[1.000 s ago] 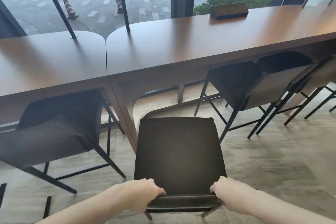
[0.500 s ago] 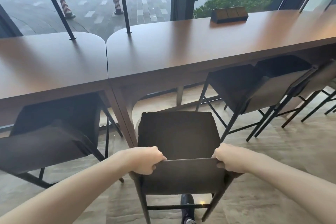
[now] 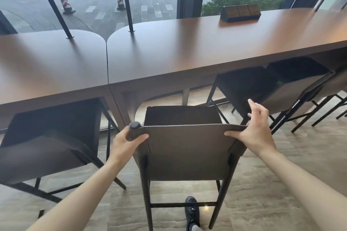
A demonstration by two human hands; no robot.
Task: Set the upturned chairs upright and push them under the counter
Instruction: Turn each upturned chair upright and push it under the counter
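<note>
Chair (image 3: 187,154): upright on the floor, facing the counter (image 3: 187,52), its seat front just under the counter edge. Left hand (image 3: 125,142): fingers curled round the backrest's left top corner. Right hand (image 3: 255,129): spread wide, thumb on the backrest's right top edge, fingers straight. Tilted chairs (image 3: 47,140) lean against the counter at left and right. Shoe (image 3: 191,212) below the chair's rear rung.

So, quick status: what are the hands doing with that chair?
Left hand grips chair backrest corner. Right hand fingers spread, thumb touching backrest top. Chair upright, seat short of the counter. Counter leg close at left.
</note>
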